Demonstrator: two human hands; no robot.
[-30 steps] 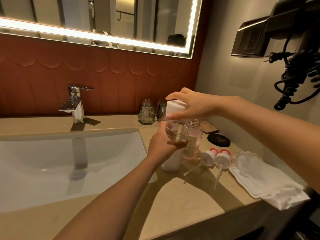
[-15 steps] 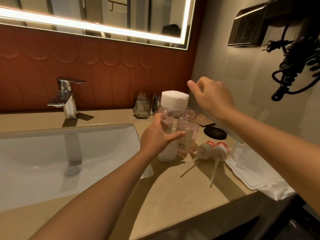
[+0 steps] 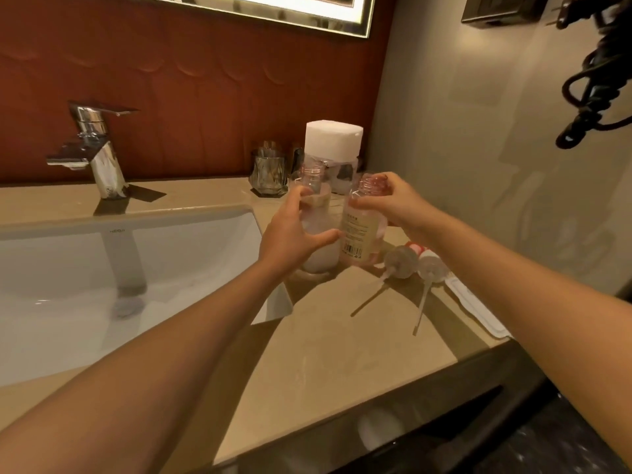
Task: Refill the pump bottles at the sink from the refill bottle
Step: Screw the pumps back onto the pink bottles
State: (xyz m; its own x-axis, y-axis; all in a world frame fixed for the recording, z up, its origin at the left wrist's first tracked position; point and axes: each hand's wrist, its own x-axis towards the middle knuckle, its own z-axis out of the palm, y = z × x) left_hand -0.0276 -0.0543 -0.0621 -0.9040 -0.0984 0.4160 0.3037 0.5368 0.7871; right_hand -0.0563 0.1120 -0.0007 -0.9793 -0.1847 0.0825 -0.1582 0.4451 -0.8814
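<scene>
Two clear pump bottles stand uncapped on the beige counter [image 3: 328, 357], right of the sink [image 3: 102, 289]. My left hand [image 3: 290, 237] grips the left bottle [image 3: 316, 213], which holds whitish liquid. My right hand [image 3: 393, 203] holds the right bottle [image 3: 359, 234], pinkish with a barcode label, near its neck. Behind them stands the refill bottle [image 3: 333, 142] with its wide white cap on. Two pump heads [image 3: 400, 261] [image 3: 431, 266] with long dip tubes lie on the counter to the right.
A chrome faucet [image 3: 99, 155] rises behind the sink. Glass tumblers [image 3: 268, 172] sit against the red wall. A white cloth [image 3: 475, 309] lies at the counter's right edge. A coiled black cord [image 3: 595, 73] hangs on the right wall.
My right hand has come down from the air beside the refill bottle's cap and taken hold of the right pump bottle. My left hand keeps its grip on the left bottle.
</scene>
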